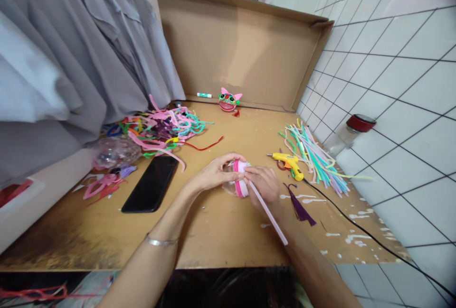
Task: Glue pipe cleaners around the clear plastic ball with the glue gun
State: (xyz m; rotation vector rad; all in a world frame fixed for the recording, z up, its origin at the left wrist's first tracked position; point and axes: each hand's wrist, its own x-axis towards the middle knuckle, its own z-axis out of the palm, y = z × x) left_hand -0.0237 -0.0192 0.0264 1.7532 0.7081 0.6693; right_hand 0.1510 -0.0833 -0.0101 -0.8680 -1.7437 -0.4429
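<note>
My left hand (218, 173) is closed around a small clear plastic piece (230, 187), rounded like a bottle end, with pink and pale lilac bands wound round it. Pressed against its right side, my right hand (263, 182) pinches a pale lilac pipe cleaner (269, 215), whose loose end slants down toward the table's front. The fingers of both hands meet at the banded edge. To the right lie a yellow glue gun (290, 163) and a dark purple tassel (299, 207).
A pile of colourful pipe cleaners (167, 127) and a black phone (149, 184) lie left. Straight pipe cleaners (317, 156) lie right, near a jar (351, 132). A decorated animal head (228, 100) and a glue stick (204, 95) stand by the cardboard (235, 47). The glue gun's cord (352, 220) crosses the right.
</note>
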